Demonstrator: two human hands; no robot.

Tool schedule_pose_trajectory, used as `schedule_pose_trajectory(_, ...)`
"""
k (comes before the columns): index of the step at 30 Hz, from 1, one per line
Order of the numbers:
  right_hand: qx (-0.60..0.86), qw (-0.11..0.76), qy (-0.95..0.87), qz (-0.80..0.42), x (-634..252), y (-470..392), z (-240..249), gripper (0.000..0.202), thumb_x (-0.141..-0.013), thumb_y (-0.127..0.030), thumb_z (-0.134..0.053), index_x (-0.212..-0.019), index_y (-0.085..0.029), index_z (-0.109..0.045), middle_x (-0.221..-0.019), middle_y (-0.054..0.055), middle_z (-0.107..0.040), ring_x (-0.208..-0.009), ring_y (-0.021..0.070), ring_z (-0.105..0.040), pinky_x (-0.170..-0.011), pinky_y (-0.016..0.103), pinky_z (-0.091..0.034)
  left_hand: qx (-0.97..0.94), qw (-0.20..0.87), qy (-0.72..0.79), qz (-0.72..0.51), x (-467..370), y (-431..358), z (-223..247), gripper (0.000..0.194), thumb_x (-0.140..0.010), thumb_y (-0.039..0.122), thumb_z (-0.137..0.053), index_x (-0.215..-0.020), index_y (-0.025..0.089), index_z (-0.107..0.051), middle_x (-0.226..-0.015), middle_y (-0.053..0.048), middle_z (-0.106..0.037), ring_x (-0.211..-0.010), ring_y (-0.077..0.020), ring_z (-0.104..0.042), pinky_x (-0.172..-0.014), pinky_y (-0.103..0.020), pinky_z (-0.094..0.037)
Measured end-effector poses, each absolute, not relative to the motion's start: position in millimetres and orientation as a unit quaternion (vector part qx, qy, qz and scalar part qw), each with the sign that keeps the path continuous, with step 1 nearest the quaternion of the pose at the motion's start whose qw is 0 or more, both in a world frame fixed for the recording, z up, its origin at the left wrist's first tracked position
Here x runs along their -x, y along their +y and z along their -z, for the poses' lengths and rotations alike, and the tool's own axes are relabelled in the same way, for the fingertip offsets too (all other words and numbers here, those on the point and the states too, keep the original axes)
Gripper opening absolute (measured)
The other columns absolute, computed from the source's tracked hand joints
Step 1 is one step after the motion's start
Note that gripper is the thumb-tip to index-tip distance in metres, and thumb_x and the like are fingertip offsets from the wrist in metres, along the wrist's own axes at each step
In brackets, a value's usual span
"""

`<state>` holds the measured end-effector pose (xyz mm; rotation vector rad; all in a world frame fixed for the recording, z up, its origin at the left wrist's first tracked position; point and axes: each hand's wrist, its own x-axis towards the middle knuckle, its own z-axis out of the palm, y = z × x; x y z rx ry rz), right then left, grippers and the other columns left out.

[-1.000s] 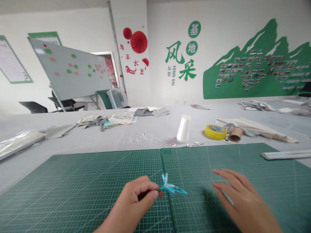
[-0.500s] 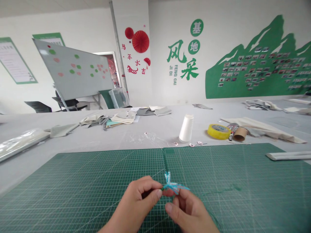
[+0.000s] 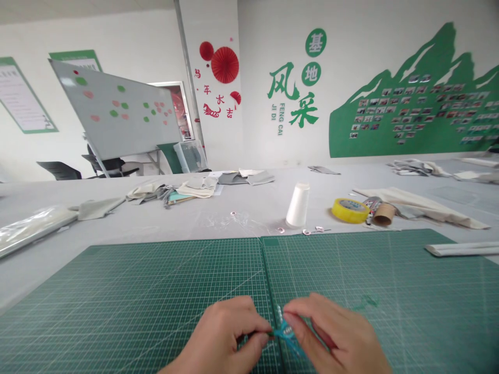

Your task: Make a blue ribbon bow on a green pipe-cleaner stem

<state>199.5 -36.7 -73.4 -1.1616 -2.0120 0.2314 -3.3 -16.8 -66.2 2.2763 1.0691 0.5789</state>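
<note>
Both of my hands meet low in the middle over the green cutting mat (image 3: 156, 291). My left hand (image 3: 226, 337) pinches one end of a small turquoise beaded ornament (image 3: 284, 330) between thumb and forefinger. My right hand (image 3: 335, 335) grips the same ornament from the right, with its fingers covering most of it. A thin clear thread (image 3: 249, 228) runs from the ornament across the mat toward the table behind.
Beyond the mat on the grey table stand a white cone spool (image 3: 298, 205), a yellow tape roll (image 3: 350, 210), a cardboard tube (image 3: 382, 213) and small metal rings (image 3: 312, 231). Fabric pieces (image 3: 195, 187) lie further back. A white strip (image 3: 460, 249) lies at the mat's right edge.
My right hand has left the mat on the right and come in to take hold of the ornament. Both hands and the ornament have dropped lower in view.
</note>
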Motion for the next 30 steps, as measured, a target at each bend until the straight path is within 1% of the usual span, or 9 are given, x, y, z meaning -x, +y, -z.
schedule_pose_trajectory(4, 0.512, 0.358, -0.715, -0.314, -206, -22, 69, 0.020, -0.086, -0.031, -0.057, -0.072, -0.022, -0.068, -0.050, -0.008, -0.037, -0.046, 0.0122, -0.036, -0.045, 0.024, -0.029, -0.857, 0.298, 0.359, -0.221, 5, -16, 69, 0.022, -0.076, 0.009, -0.059, -0.080, 0.021, -0.076, -0.065, 0.000, -0.060, -0.060, -0.0131, -0.055, -0.054, -0.021, -0.037)
schedule_pose_trajectory(9, 0.493, 0.362, -0.643, -0.461, -208, -8, 77, 0.017, -0.078, -0.032, -0.062, -0.067, -0.019, -0.064, -0.051, -0.009, -0.035, -0.050, 0.0110, -0.029, -0.047, 0.024, -0.023, -0.850, 0.328, 0.319, -0.262, 8, -16, 71, 0.019, -0.080, 0.017, -0.059, -0.082, 0.021, -0.077, -0.062, -0.001, -0.060, -0.057, -0.0130, -0.053, -0.053, -0.022, -0.037)
schedule_pose_trajectory(15, 0.467, 0.331, -0.642, -0.510, -197, -14, 94, 0.018, -0.070, -0.023, -0.059, -0.055, -0.020, -0.049, -0.050, -0.010, -0.030, -0.049, 0.0101, -0.025, -0.046, 0.024, -0.020, -0.774, 0.300, 0.444, -0.339, 6, -15, 63, 0.018, -0.083, 0.020, -0.057, -0.080, 0.020, -0.074, -0.063, 0.000, -0.055, -0.059, -0.0137, -0.051, -0.056, -0.024, -0.036)
schedule_pose_trajectory(18, 0.467, 0.284, -0.710, -0.444, -195, -20, 91, 0.017, -0.070, -0.012, -0.055, -0.055, -0.020, -0.056, -0.049, -0.008, -0.037, -0.047, 0.0102, -0.035, -0.047, 0.023, -0.027, -0.743, 0.327, 0.476, -0.339, 7, -13, 59, 0.019, -0.084, 0.022, -0.056, -0.076, 0.020, -0.072, -0.064, 0.001, -0.053, -0.061, -0.0143, -0.050, -0.057, -0.025, -0.036)
schedule_pose_trajectory(21, 0.497, 0.240, -0.790, -0.268, -198, -22, 82, 0.028, -0.063, -0.007, -0.062, -0.081, -0.022, -0.075, -0.082, 0.004, -0.071, -0.081, 0.0250, -0.063, -0.073, 0.038, -0.050, -0.729, 0.354, 0.484, -0.332, 8, -10, 58, 0.019, -0.084, 0.025, -0.055, -0.075, 0.019, -0.071, -0.066, 0.001, -0.053, -0.064, -0.0150, -0.050, -0.060, -0.026, -0.037)
schedule_pose_trajectory(22, 0.511, 0.228, -0.801, -0.213, -200, -23, 79, 0.043, -0.059, -0.006, -0.065, -0.098, -0.021, -0.076, -0.106, 0.011, -0.072, -0.103, 0.0339, -0.060, -0.089, 0.049, -0.046, -0.725, 0.360, 0.486, -0.330, 8, -10, 57, 0.019, -0.084, 0.025, -0.055, -0.075, 0.019, -0.071, -0.067, 0.001, -0.053, -0.064, -0.0151, -0.050, -0.061, -0.026, -0.037)
schedule_pose_trajectory(24, 0.532, 0.211, -0.802, -0.170, -204, -23, 77, 0.072, -0.054, -0.006, -0.068, -0.125, -0.013, -0.064, -0.138, 0.020, -0.055, -0.130, 0.0441, -0.039, -0.105, 0.063, -0.029, -0.719, 0.372, 0.489, -0.325, 9, -10, 57, 0.019, -0.084, 0.026, -0.055, -0.076, 0.019, -0.070, -0.068, 0.001, -0.053, -0.065, -0.0152, -0.050, -0.063, -0.027, -0.037)
schedule_pose_trajectory(26, 0.520, 0.230, -0.793, -0.220, -204, -24, 81, 0.078, -0.058, -0.009, -0.069, -0.134, -0.009, -0.056, -0.147, 0.021, -0.044, -0.137, 0.0420, -0.030, -0.109, 0.062, -0.023, -0.714, 0.382, 0.490, -0.323, 8, -11, 56, 0.019, -0.084, 0.026, -0.055, -0.076, 0.019, -0.070, -0.067, 0.001, -0.052, -0.065, -0.0152, -0.049, -0.062, -0.027, -0.037)
schedule_pose_trajectory(30, 0.428, 0.374, -0.686, -0.454, -190, -26, 107, 0.058, -0.072, -0.024, -0.069, -0.129, -0.022, -0.058, -0.139, 0.013, -0.056, -0.128, 0.0297, -0.047, -0.107, 0.050, -0.033, -0.708, 0.399, 0.487, -0.319, 6, -12, 55, 0.020, -0.083, 0.028, -0.055, -0.075, 0.018, -0.072, -0.067, 0.001, -0.051, -0.064, -0.0152, -0.048, -0.061, -0.026, -0.036)
